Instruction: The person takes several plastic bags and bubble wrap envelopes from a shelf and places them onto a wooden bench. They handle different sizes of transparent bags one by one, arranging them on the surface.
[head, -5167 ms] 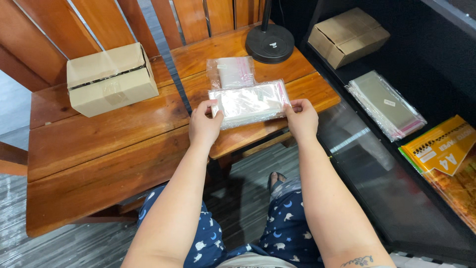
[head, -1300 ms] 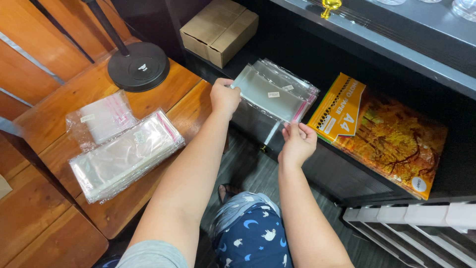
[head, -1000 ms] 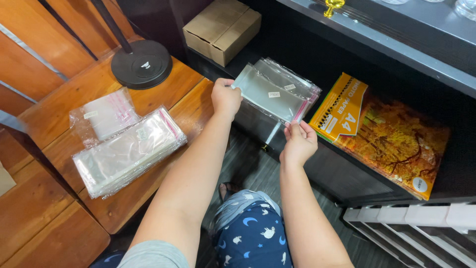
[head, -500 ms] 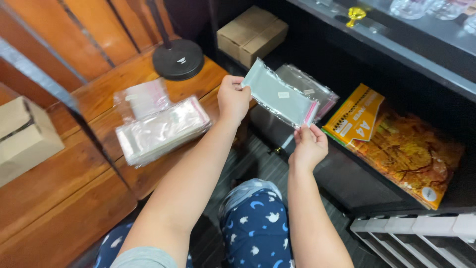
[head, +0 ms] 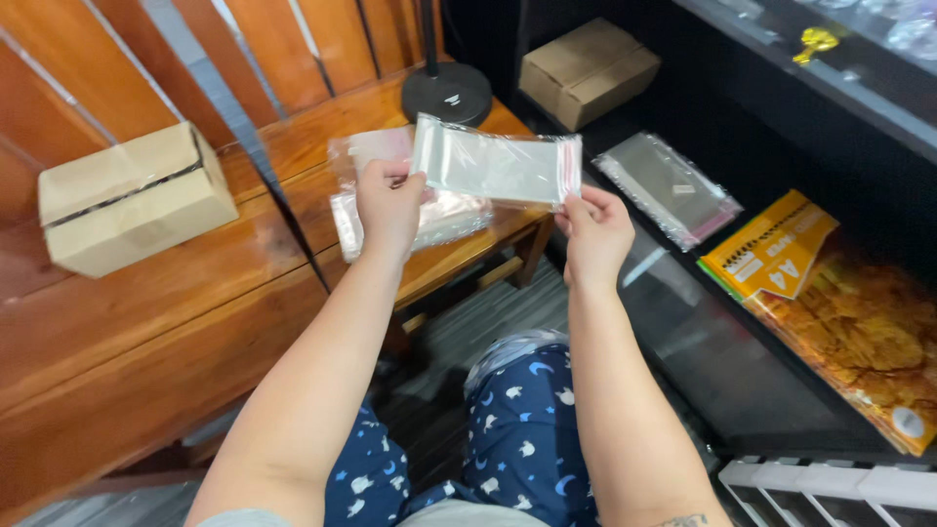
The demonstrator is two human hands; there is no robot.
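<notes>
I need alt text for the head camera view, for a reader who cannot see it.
Two bare hands, left hand and right hand, hold a clear plastic bag stretched between them above a wooden table. More clear bags, a cardboard box and a black lamp base sit on it.

Clear bag [head: 498, 166] with a red strip; reddish-brown tabletop [head: 146, 312]; tan box [head: 132, 195] (dark tape) — navy trousers [head: 527, 459] patterned with white moons, stars.

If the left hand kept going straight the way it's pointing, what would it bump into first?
Probably the stack of clear bags on the wooden table, just beyond the left hand. Depth is hard to judge, so it might pass above them.
</notes>
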